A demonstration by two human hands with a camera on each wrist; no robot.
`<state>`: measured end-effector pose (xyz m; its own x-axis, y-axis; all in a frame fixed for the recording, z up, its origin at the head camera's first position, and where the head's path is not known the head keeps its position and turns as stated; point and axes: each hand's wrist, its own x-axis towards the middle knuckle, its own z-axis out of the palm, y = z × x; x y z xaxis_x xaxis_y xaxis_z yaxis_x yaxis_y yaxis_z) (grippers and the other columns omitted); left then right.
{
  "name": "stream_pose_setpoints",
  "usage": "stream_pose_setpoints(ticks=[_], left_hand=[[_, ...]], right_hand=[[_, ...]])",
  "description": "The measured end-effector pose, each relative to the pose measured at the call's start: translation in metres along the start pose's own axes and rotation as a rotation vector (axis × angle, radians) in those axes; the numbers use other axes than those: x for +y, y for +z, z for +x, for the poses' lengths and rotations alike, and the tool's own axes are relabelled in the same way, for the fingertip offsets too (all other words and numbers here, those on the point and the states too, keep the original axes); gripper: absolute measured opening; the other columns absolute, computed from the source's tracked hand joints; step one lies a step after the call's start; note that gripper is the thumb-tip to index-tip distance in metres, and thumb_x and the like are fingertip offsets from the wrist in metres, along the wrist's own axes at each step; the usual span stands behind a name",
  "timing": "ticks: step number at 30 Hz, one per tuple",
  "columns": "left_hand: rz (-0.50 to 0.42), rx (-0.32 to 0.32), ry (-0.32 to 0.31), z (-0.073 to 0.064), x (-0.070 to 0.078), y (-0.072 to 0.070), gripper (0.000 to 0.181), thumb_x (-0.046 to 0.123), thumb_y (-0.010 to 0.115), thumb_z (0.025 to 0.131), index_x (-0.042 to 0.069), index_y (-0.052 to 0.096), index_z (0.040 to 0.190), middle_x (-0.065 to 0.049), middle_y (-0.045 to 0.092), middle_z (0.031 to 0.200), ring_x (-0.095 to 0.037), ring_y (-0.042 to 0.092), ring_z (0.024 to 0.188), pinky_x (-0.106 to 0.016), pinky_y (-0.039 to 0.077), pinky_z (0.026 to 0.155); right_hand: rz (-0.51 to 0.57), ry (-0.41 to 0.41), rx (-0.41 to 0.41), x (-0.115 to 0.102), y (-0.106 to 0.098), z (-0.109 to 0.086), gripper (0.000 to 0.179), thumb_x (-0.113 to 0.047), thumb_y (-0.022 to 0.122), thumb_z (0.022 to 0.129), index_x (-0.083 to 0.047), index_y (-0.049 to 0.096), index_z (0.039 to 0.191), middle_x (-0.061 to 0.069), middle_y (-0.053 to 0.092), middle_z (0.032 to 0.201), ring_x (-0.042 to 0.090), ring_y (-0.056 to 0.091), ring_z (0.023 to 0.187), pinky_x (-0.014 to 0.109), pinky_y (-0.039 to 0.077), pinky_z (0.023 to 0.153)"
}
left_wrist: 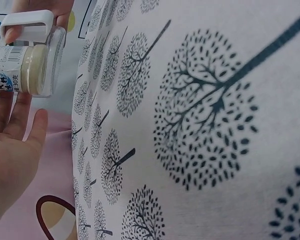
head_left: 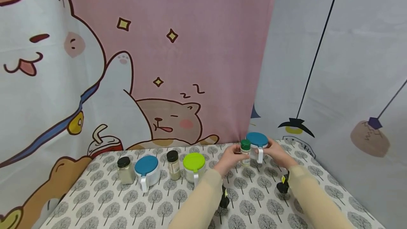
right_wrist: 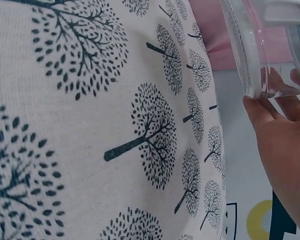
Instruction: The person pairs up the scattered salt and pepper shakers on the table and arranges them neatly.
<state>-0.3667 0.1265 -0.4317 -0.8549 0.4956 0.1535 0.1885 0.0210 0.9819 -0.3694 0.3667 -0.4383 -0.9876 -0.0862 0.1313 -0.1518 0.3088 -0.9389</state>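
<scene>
Near the table's back right, my left hand [head_left: 229,159] grips a spice bottle [head_left: 245,151] with a green cap. Its printed label and pale powder show in the left wrist view, where the bottle [left_wrist: 32,70] appears raised off the cloth. My right hand [head_left: 279,154] holds a clear seasoning jar [head_left: 258,140] with a blue lid and a white handle. From the right wrist, the jar [right_wrist: 255,60] looks see-through, with fingers along its far side and its base apart from the cloth. Bottle and jar are side by side; whether they touch, I cannot tell.
Along the left and middle of the tree-print tablecloth [head_left: 155,207] stand a black-capped jar [head_left: 126,172], a second blue-lidded jar [head_left: 147,167], a black-capped spice bottle [head_left: 173,167] and a green-lidded jar [head_left: 194,163]. A cartoon-print curtain [head_left: 216,63] hangs behind the table.
</scene>
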Motion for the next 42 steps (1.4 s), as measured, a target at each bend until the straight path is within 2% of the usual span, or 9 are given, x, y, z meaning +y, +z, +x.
stream_pose_setpoints(ticks=[6, 12, 21, 34, 42], left_hand=[[0.006, 0.008, 0.013, 0.0, -0.002, 0.001, 0.029, 0.02, 0.076, 0.085, 0.014, 0.066, 0.111, 0.002, 0.065, 0.098, -0.013, 0.058, 0.089, -0.046, 0.049, 0.086], [-0.003, 0.036, 0.027, 0.001, 0.0, 0.001, 0.029, 0.018, 0.076, 0.085, 0.013, 0.066, 0.112, 0.003, 0.064, 0.099, -0.013, 0.058, 0.091, -0.037, 0.049, 0.082], [0.038, 0.094, 0.016, 0.004, -0.001, -0.004, 0.032, 0.023, 0.078, 0.083, 0.015, 0.066, 0.112, 0.005, 0.064, 0.099, -0.013, 0.059, 0.092, -0.038, 0.049, 0.082], [-0.023, 0.108, 0.033, -0.005, 0.003, -0.008, 0.03, 0.019, 0.076, 0.084, 0.013, 0.065, 0.111, 0.003, 0.065, 0.1, -0.014, 0.059, 0.093, -0.038, 0.05, 0.084], [0.009, 0.148, 0.039, -0.012, 0.007, -0.01, 0.029, 0.017, 0.076, 0.085, 0.014, 0.065, 0.112, 0.004, 0.064, 0.1, -0.012, 0.058, 0.093, -0.036, 0.049, 0.084]], right_hand=[[-0.016, -0.013, 0.004, 0.0, -0.002, 0.0, 0.093, -0.024, 0.076, 0.085, -0.004, 0.017, 0.154, 0.028, 0.036, 0.145, 0.045, 0.04, 0.128, 0.062, 0.03, 0.104], [-0.01, -0.007, 0.011, 0.0, -0.004, -0.001, 0.091, -0.022, 0.077, 0.085, -0.004, 0.019, 0.153, 0.027, 0.038, 0.144, 0.045, 0.041, 0.128, 0.061, 0.031, 0.104], [-0.021, 0.0, 0.012, -0.004, 0.001, -0.001, 0.089, -0.021, 0.075, 0.086, -0.003, 0.02, 0.153, 0.027, 0.036, 0.145, 0.045, 0.04, 0.129, 0.061, 0.031, 0.104], [-0.008, -0.042, -0.022, -0.006, 0.007, -0.006, 0.084, -0.019, 0.074, 0.087, -0.006, 0.023, 0.153, 0.026, 0.036, 0.146, 0.046, 0.038, 0.13, 0.062, 0.032, 0.103], [-0.014, -0.024, -0.024, -0.003, 0.011, -0.005, 0.088, -0.022, 0.074, 0.087, -0.007, 0.019, 0.154, 0.026, 0.036, 0.145, 0.045, 0.04, 0.129, 0.059, 0.036, 0.101]])
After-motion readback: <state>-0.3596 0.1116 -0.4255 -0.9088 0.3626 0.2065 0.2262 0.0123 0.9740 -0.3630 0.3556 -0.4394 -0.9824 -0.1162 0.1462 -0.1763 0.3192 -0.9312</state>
